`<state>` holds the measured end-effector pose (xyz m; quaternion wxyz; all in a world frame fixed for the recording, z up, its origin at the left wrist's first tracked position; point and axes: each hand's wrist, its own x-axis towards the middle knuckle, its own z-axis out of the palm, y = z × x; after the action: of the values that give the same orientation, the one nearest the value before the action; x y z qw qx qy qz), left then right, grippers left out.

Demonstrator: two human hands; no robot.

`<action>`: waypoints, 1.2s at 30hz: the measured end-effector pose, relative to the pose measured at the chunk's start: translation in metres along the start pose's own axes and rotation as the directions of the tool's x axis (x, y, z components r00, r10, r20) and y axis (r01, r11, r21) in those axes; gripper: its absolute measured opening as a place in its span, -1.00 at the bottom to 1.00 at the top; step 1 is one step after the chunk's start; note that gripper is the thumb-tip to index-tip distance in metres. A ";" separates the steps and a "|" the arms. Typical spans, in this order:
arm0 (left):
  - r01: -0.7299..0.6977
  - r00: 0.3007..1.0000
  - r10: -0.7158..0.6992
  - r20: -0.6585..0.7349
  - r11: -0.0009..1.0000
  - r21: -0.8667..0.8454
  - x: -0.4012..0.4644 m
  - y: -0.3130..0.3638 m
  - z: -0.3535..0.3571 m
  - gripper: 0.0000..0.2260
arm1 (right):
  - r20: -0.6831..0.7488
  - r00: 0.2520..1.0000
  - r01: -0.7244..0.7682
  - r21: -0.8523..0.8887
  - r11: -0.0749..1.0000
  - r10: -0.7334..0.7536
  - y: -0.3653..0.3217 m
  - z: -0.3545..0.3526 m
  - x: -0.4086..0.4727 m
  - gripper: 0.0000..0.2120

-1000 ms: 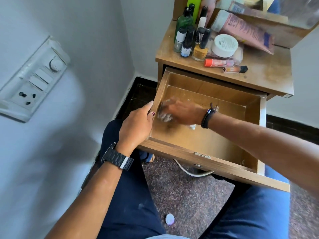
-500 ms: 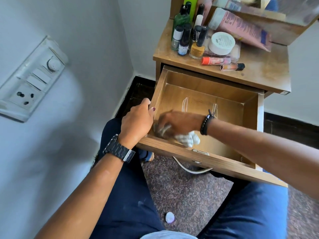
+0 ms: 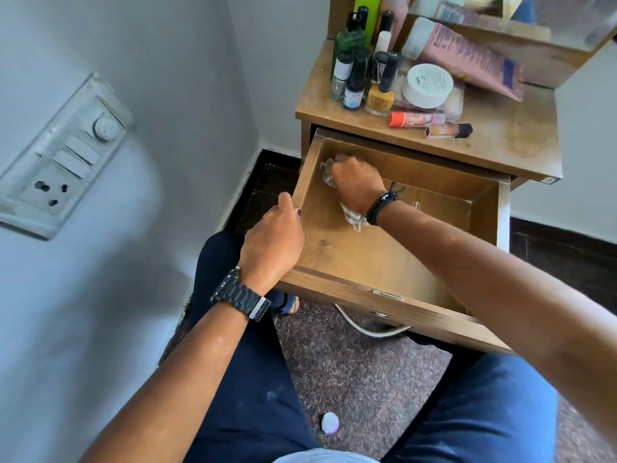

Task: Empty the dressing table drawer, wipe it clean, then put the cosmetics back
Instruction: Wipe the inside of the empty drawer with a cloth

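Note:
The wooden drawer [image 3: 394,255] stands pulled out, with nothing in it but my right hand and its cloth. My right hand [image 3: 359,183] is shut on a crumpled white cloth [image 3: 350,216] and presses it into the drawer's far left corner. My left hand [image 3: 272,240] grips the drawer's left side wall near the front. On the dressing table top [image 3: 500,142] stand the cosmetics: a green bottle [image 3: 349,40], several nail polish bottles [image 3: 379,95], a white jar [image 3: 427,85], a pink tube [image 3: 467,58] and two lip products [image 3: 417,119].
A grey wall with a switch and socket panel [image 3: 63,158] is close on the left. A mirror [image 3: 521,15] rises behind the table top. My knees frame a speckled floor [image 3: 360,379], where a small white object [image 3: 330,422] lies. A metal handle [image 3: 370,329] hangs under the drawer front.
My right hand has swept the cloth from the drawer's front left to its far left corner. My left hand keeps its hold on the drawer side.

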<state>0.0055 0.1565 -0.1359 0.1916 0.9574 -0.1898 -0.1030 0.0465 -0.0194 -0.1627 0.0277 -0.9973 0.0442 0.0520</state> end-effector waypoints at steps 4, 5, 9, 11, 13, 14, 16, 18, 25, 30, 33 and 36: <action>-0.017 1.000 0.017 -0.010 1.000 -0.024 0.001 -0.002 0.004 -0.83 | 0.110 0.994 -0.022 0.231 0.973 -0.004 0.014 0.006 -0.008 -0.75; -0.021 1.000 0.021 -0.008 0.999 -0.030 0.001 -0.002 0.004 -0.84 | 0.168 0.981 0.040 0.287 0.957 -0.092 0.015 0.005 -0.021 -0.75; -0.028 1.000 0.028 0.003 0.999 -0.046 0.002 -0.001 0.004 -0.84 | 0.405 0.814 0.240 0.420 0.875 -0.417 -0.008 -0.002 -0.083 -0.74; -0.036 0.999 0.036 -0.008 0.999 -0.027 0.001 -0.002 0.004 -0.82 | 0.423 0.796 0.247 0.426 0.870 -0.433 -0.012 0.001 -0.090 -0.74; -0.040 0.999 0.040 -0.021 0.999 -0.006 0.000 -0.002 0.005 -0.81 | 0.371 0.842 0.225 0.421 0.879 -0.393 -0.013 0.004 -0.082 -0.75; -0.039 0.999 0.039 -0.025 0.999 -0.001 -0.001 -0.002 0.006 -0.81 | 0.316 0.889 0.190 0.402 0.896 -0.330 -0.012 0.006 -0.075 -0.77; -0.035 0.999 0.035 -0.029 0.999 0.009 -0.001 -0.002 0.006 -0.80 | 0.185 0.976 0.053 0.296 0.954 -0.111 -0.003 0.009 -0.051 -0.81; -0.041 0.999 0.042 -0.033 0.999 0.022 -0.001 -0.002 0.006 -0.79 | 0.072 0.995 -0.088 0.204 0.975 0.075 0.008 0.006 -0.028 -0.81; -0.042 0.998 0.044 -0.055 0.998 0.047 -0.001 -0.004 0.006 -0.81 | -0.019 0.975 -0.222 0.051 0.974 0.223 0.003 0.006 -0.018 -0.72; -0.040 0.997 0.043 -0.069 0.998 0.050 -0.002 -0.002 0.006 -0.81 | 0.025 0.960 -0.278 0.126 0.952 0.277 0.031 0.009 -0.030 -0.74; -0.060 0.994 0.066 -0.084 0.996 0.065 -0.002 0.000 0.007 -0.82 | 0.073 0.980 -0.197 0.209 0.958 0.186 0.045 0.006 -0.030 -0.72; -0.065 0.995 0.069 -0.074 0.996 0.058 0.000 -0.001 0.009 -0.82 | 0.104 0.991 -0.108 0.288 0.952 0.081 0.046 0.008 -0.027 -0.69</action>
<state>0.0037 0.1545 -0.1440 0.1754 0.9587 -0.2171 -0.0551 0.0153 -0.0627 -0.1701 0.1744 -0.9755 0.0976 0.0916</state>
